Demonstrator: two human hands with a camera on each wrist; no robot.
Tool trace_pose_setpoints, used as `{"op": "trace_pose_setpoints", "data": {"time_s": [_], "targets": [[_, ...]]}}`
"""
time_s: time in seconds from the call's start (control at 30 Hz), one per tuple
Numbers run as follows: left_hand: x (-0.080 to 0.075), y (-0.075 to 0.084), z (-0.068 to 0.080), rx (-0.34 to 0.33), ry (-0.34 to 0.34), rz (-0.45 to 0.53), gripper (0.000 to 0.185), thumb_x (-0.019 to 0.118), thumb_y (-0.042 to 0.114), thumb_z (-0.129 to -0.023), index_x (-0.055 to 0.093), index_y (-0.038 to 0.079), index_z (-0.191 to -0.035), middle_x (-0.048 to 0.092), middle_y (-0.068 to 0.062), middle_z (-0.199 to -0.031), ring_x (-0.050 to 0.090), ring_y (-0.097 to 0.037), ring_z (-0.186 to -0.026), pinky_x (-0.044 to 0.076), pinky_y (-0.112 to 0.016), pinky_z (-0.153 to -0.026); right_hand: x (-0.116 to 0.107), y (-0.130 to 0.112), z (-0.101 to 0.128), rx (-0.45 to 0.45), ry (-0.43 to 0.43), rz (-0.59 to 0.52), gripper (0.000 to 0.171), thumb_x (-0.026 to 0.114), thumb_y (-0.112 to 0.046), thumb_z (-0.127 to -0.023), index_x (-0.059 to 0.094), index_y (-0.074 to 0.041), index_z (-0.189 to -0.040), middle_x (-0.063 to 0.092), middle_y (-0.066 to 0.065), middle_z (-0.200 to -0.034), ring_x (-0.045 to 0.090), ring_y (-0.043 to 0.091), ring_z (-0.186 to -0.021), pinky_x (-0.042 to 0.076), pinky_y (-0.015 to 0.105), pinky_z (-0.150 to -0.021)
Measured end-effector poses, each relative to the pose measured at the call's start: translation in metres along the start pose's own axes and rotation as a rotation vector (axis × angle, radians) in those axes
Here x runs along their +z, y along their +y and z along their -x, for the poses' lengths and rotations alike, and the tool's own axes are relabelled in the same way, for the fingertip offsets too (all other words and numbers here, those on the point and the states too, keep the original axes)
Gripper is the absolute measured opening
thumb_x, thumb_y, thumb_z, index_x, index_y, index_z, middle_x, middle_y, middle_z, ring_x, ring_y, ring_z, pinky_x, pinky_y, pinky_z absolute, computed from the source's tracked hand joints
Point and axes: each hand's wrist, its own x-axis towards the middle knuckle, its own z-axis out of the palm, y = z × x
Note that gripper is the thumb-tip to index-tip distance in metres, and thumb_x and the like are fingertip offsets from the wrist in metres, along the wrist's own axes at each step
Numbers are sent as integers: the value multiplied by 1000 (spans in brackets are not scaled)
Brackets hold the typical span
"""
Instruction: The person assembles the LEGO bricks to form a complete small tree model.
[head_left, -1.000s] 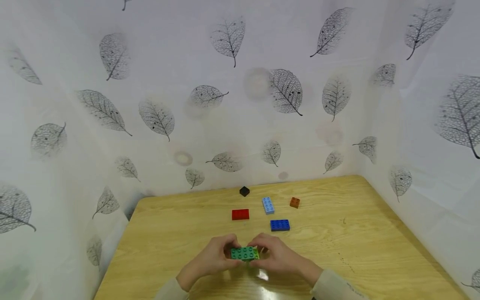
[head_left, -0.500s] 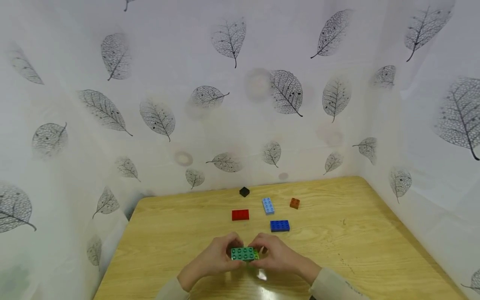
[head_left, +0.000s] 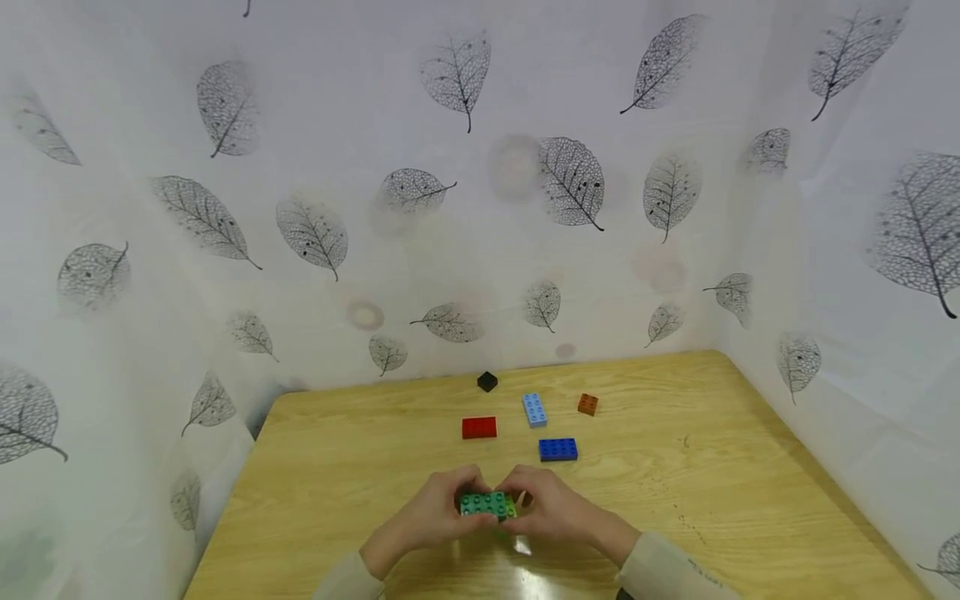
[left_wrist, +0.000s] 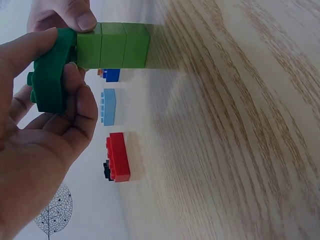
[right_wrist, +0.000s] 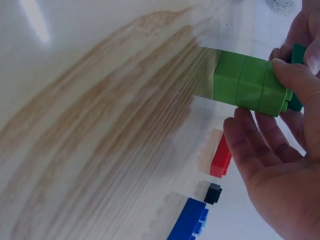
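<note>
My left hand point(head_left: 433, 510) grips a dark green eight-stud toy brick point(left_wrist: 50, 75) between thumb and curled fingers. That brick lies over the studded top of a stack of three light green bricks point(left_wrist: 113, 46) and juts out past it to the left. In the left wrist view it sits at a slight tilt, with some light green studs showing between. My right hand point(right_wrist: 280, 185) holds the upper part of the stack, thumb on one side and fingers on the other. The stack stands upright on the wooden table point(head_left: 337, 467), its lower end at the tabletop.
Beyond the hands lie a red brick point(head_left: 479, 427), a dark blue brick point(head_left: 558, 450), a light blue brick point(head_left: 535, 410) and a small brown brick point(head_left: 588, 404). A black brick point(head_left: 487, 382) sits near the back edge, before a leaf-print curtain point(head_left: 465, 250).
The left thumb and fingers have shifted slightly right along the dark green brick, closer to the right hand. The right hand and the loose bricks stay about where they were.
</note>
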Motion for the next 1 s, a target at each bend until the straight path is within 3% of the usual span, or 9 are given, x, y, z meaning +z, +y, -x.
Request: {"op": "trace_pose_setpoints", "data": {"time_s": [0.73, 1.0], "targets": [[0, -6, 2, -37, 15, 32, 22, 78, 33, -97, 65, 18, -104, 73, 3, -102, 61, -4, -86, 52, -21, -79, 2, -1, -3, 19, 19, -3, 24, 85, -20, -89, 74, -16, -110, 68, -6, -105, 61, -2, -94, 60, 27, -82], [-2, -4, 0, -65, -20, 14, 20, 79, 33, -96, 64, 20, -99, 72, 7, -101, 61, -7, -88, 51, -22, -81, 4, 0, -3, 35, 24, -2, 25, 85, -22, -89, 74, -16, -111, 68, -6, -105, 61, -1, -93, 59, 24, -81]]}}
